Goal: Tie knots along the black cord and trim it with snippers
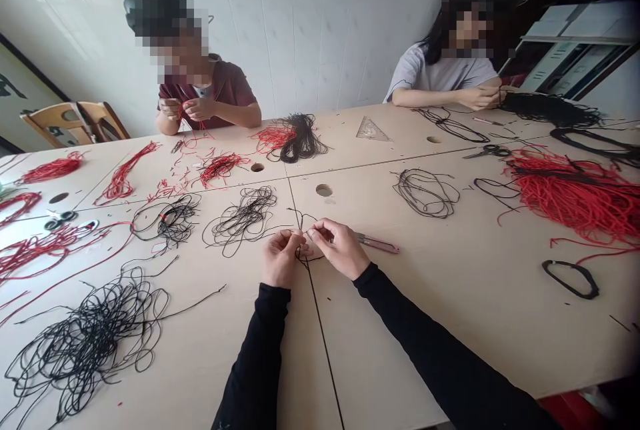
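Note:
Both my hands meet over the seam in the middle of the table, working on a thin black cord (316,259). My left hand (281,258) pinches the cord between thumb and forefinger. My right hand (341,247), also closed in a pinch, grips the cord close to the left fingertips. Loops of the cord stick out above and below the fingers; any knot in it is too small to make out. A pink-handled cutter (380,243) lies just right of my right hand. Left of my left hand spreads a loose black cord bundle (245,213).
A large black cord tangle (95,337) lies front left, a red cord heap (575,197) at right. Scissors (60,219), a set square (374,129) and a black ring (570,279) rest on the table (400,350). Two people sit opposite, handling red cord and black cord.

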Demonstrator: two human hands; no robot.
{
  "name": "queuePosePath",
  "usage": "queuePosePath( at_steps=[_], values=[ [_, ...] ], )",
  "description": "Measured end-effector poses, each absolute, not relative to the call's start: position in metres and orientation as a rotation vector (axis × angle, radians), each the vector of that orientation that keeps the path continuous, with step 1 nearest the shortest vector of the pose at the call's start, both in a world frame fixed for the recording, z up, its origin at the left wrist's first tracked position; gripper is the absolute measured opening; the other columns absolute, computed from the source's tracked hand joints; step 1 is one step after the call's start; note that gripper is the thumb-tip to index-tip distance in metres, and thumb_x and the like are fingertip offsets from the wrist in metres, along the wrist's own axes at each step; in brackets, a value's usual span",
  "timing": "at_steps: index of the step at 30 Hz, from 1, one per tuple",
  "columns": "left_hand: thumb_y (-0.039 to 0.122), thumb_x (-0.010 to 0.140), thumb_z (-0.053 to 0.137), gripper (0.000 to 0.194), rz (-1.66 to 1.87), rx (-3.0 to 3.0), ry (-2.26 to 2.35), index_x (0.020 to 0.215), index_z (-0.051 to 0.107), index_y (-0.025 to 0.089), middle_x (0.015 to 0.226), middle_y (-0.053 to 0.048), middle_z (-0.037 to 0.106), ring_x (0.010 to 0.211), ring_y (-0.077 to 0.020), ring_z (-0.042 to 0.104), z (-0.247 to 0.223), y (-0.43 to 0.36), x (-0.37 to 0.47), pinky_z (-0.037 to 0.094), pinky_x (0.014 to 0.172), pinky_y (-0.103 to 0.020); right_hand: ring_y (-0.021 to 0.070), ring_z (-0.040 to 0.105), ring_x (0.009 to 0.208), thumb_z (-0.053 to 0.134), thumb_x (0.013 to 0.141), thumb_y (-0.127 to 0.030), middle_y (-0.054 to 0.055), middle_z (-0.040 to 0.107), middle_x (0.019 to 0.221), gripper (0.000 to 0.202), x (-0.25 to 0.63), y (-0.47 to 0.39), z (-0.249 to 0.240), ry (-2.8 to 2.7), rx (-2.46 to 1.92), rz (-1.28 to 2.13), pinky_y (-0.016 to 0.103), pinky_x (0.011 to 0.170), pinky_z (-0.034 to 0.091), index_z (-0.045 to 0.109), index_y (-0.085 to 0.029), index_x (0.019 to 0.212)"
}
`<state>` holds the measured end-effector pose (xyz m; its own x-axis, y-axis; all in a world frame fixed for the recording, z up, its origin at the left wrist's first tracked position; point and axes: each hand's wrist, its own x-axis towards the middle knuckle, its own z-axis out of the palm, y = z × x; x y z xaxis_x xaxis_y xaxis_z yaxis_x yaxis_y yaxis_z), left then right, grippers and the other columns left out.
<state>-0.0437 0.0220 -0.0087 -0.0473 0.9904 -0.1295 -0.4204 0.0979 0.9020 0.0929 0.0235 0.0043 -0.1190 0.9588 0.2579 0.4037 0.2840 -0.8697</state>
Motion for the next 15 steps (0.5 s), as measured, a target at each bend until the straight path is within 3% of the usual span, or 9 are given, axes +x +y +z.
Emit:
queuePosePath(
  at_steps=[8, 12, 15],
  values=[
    [0.042, 0.067, 0.072, 0.033, 1.536, 0.788, 1.111, 0.071, 0.055, 0.015, 0.066, 0.001, 0.055, 0.056, -0.0101, 0.054, -0.015, 0.026, -0.049, 0.052, 0.050, -0.026, 0.0143, 0.049, 0.058, 0.049, 0.084, -0.037, 0.003, 0.059, 0.067, 0.025, 0.104, 0.030, 0.003, -1.437, -1.448, 0.643, 0.027, 0.059, 0.041, 0.060, -0.015, 0.078],
    [0.040, 0.076, 0.063, 0.025, 1.469, 1.166, 1.300, 0.076, 0.059, 0.015, 0.067, -0.002, 0.057, 0.051, -0.0109, 0.053, -0.020, 0.022, -0.043, 0.046, 0.044, -0.023, 0.0168, 0.051, 0.068, 0.049, 0.087, -0.032, 0.006, 0.062, 0.080, 0.021, 0.099, 0.025, 0.008, -1.533, -1.322, 0.381, 0.030, 0.066, 0.044, 0.061, -0.016, 0.091],
    [0.032, 0.079, 0.059, 0.017, 1.414, 1.477, 1.369, 0.074, 0.062, 0.016, 0.070, -0.004, 0.061, 0.055, -0.0118, 0.054, -0.024, 0.019, -0.037, 0.045, 0.047, -0.023, 0.0194, 0.054, 0.078, 0.053, 0.087, -0.030, 0.005, 0.059, 0.077, 0.018, 0.092, 0.021, 0.009, -1.772, -1.208, 0.415, 0.032, 0.071, 0.045, 0.066, -0.019, 0.094]
  ],
)
